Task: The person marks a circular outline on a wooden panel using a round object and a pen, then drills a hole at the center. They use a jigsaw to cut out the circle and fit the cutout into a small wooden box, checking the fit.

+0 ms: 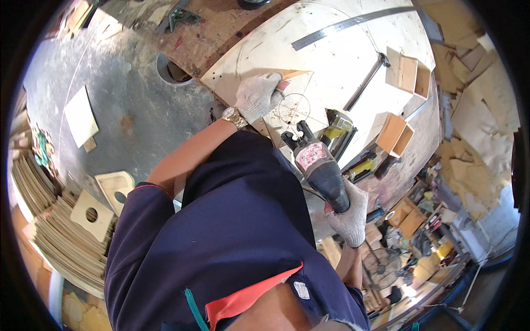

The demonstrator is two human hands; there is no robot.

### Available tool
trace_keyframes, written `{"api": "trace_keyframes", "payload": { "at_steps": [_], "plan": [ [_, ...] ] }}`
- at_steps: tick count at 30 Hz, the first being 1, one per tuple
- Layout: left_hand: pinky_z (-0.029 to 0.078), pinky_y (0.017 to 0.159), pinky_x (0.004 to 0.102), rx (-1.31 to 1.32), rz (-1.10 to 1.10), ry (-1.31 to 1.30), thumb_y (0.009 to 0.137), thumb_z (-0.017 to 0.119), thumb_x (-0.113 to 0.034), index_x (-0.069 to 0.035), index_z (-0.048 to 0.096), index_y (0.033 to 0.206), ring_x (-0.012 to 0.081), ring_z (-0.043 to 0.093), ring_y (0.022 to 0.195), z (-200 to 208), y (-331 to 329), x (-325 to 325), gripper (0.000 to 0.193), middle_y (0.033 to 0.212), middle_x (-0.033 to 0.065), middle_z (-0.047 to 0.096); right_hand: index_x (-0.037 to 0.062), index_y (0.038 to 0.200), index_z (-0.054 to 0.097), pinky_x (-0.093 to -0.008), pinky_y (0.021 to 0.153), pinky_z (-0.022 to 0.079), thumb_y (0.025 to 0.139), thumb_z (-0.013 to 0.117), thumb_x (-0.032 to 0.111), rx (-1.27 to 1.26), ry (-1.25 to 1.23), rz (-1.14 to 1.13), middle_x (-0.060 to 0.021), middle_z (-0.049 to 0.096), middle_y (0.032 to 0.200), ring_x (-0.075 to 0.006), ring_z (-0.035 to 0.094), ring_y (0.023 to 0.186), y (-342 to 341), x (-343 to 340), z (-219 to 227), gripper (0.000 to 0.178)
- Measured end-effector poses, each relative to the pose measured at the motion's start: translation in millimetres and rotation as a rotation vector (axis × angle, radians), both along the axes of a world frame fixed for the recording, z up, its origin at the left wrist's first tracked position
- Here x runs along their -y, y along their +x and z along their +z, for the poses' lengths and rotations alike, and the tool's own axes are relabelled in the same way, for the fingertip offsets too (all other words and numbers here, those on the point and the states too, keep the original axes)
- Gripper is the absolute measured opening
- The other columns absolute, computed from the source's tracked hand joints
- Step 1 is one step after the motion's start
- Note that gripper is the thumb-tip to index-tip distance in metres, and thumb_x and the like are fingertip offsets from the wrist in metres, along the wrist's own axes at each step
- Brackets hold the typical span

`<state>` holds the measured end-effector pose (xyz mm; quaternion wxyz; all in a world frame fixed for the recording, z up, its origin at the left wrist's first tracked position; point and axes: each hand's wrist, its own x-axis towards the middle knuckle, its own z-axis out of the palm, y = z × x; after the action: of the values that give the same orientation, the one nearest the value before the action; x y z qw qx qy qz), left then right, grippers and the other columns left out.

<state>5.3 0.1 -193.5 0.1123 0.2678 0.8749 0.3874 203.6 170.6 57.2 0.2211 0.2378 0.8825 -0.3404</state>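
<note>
My left hand, in a white knitted glove, has its fingers curled on the upper left edge of a pale wooden panel. A circle and crossing lines are drawn on this panel. In my gloved right hand is a black barrel-bodied power tool with a pink label. Its forked front end reaches the lower part of the drawn circle. The tool's body hides some of the panel. Just right of the circle lies a yellow-green power tool.
A steel ruler and a long bar clamp lie on the large pale sheet. Small open wooden boxes stand at its right. Stacked panels are on the floor at left, near a panel with a round hole.
</note>
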Motion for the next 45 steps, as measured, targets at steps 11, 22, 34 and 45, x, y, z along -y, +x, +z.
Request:
{"api": "trace_keyframes", "payload": {
  "at_steps": [11,22,34,45],
  "plan": [
    [0.052,0.062,0.0478,-0.029,0.083,0.022,0.100,0.061,-0.039,-0.009,0.061,0.086,0.0368,0.068,0.074,-3,4,-4,0.033,0.079,0.0138,0.067,-0.0003,0.094,0.065,-0.0425,0.067,0.051,0.061,0.067,0.008,-0.056,0.066,0.299,-0.0215,0.061,0.073,-0.0453,0.063,0.073,-41,-11,5,0.034],
    [0.056,0.065,0.0476,0.095,0.056,-0.072,0.092,0.068,-0.054,-0.006,0.069,0.088,0.0343,0.072,0.078,5,2,-4,0.048,0.086,0.0167,0.072,0.0001,0.096,0.063,-0.0446,0.070,0.053,0.063,0.069,0.009,0.080,0.040,0.526,-0.0222,0.062,0.077,-0.0447,0.065,0.076,-75,-28,-18,0.035],
    [0.055,0.064,0.0475,0.110,0.076,-0.085,0.093,0.063,-0.061,-0.007,0.070,0.087,0.0336,0.073,0.077,0,3,-7,0.055,0.081,0.0152,0.071,-0.0002,0.091,0.062,-0.0469,0.070,0.052,0.066,0.071,0.013,0.230,-0.032,0.626,-0.0230,0.062,0.076,-0.0441,0.067,0.077,-93,-44,-29,0.029],
    [0.056,0.068,0.0489,0.173,0.052,-0.114,0.091,0.066,-0.056,-0.008,0.072,0.093,0.0347,0.073,0.083,2,2,-8,0.048,0.088,0.0152,0.073,-0.0012,0.094,0.062,-0.0460,0.069,0.053,0.068,0.071,0.013,0.234,-0.055,0.594,-0.0234,0.063,0.077,-0.0441,0.068,0.076,-92,-39,-29,0.032]
  ]
}}
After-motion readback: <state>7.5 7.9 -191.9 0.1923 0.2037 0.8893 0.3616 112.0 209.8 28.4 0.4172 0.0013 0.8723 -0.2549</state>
